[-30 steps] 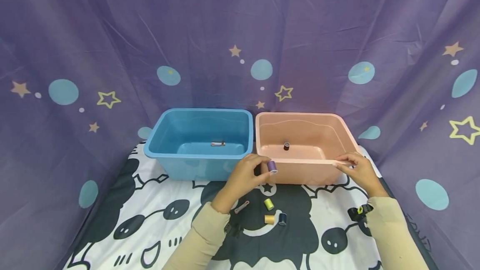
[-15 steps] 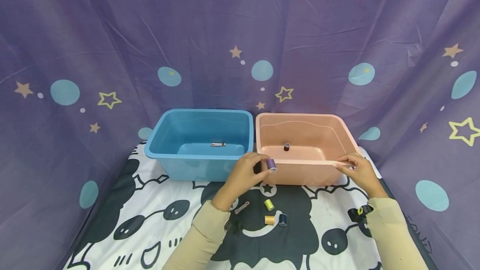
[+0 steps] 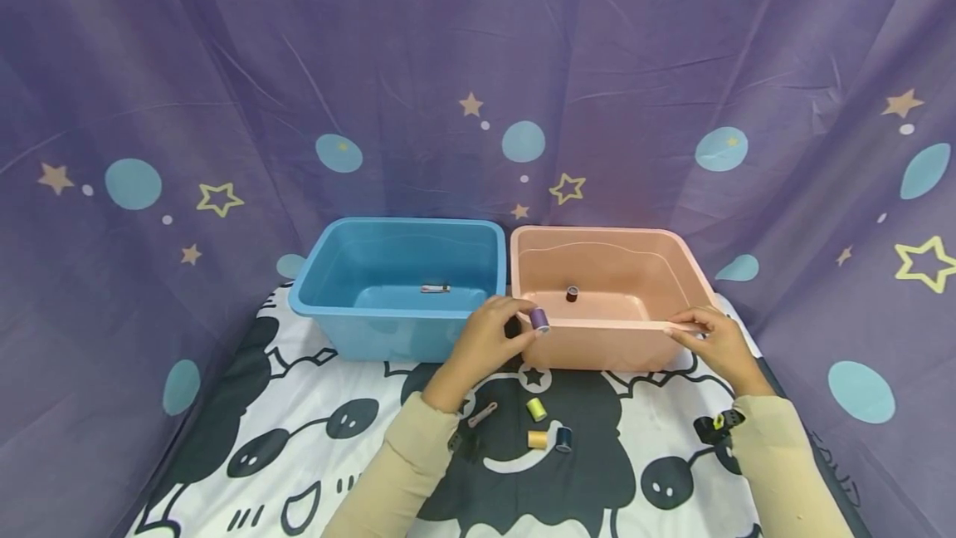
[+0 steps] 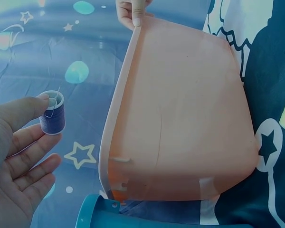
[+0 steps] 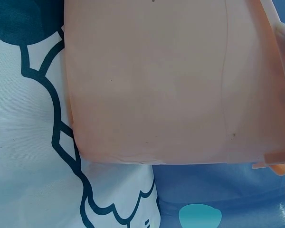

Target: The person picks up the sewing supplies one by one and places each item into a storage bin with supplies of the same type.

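Observation:
Between thumb and fingers, my left hand (image 3: 489, 334) pinches a purple thread spool (image 3: 539, 320) just in front of the pink bin's near left corner. The left wrist view shows the purple thread spool (image 4: 53, 113) with a loose thread end at its top. My right hand (image 3: 714, 344) grips the front rim of the pink bin (image 3: 597, 324) near its right corner, thumb outside. Inside that bin stands a dark brown thread spool (image 3: 572, 294). On the cloth in front lie a yellow-green spool (image 3: 536, 409), an orange-yellow spool (image 3: 537, 439) and a dark navy spool (image 3: 563, 439).
A blue bin (image 3: 403, 312) stands left of the pink one, with a small nail clipper-like item (image 3: 436, 289) inside. Another such slim item (image 3: 482, 414) lies on the patterned cloth (image 3: 314, 422) by my left wrist. A purple curtain (image 3: 418, 65) hangs behind the bins.
My left hand has risen slightly toward the pink bin's rim with the purple thread spool. The right hand keeps its hold on the rim.

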Motion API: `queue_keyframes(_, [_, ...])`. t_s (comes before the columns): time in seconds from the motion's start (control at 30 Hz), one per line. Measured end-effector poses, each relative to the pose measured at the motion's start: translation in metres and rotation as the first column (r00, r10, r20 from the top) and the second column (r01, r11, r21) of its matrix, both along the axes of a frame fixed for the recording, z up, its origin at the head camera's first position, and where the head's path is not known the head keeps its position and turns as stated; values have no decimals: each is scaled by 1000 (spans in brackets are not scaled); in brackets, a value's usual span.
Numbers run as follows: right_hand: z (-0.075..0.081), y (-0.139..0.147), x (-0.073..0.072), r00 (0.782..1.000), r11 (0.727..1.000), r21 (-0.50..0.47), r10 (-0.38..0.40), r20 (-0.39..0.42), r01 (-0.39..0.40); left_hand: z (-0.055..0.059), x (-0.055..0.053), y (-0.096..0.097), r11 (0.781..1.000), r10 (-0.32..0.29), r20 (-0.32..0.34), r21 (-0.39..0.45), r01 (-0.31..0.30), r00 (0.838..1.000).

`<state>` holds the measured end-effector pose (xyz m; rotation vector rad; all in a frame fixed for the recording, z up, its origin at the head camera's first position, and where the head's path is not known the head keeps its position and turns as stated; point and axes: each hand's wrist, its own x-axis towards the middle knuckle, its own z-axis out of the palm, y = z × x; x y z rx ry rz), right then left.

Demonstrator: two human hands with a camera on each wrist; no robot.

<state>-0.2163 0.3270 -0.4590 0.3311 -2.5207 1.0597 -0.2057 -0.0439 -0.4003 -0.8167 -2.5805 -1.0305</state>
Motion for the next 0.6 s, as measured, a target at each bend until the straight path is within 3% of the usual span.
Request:
queue_keyframes(0.23, [1, -1, 0, 1000, 1000, -5, 8, -2, -8, -2, -5, -2, 1000, -2, -51, -4, 2, 999])
queue_keyframes(0.6, [-2, 1, 0, 1000, 1000, -7, 2, 19, -2, 1, -8, -1, 999, 26, -21, -22, -27, 999])
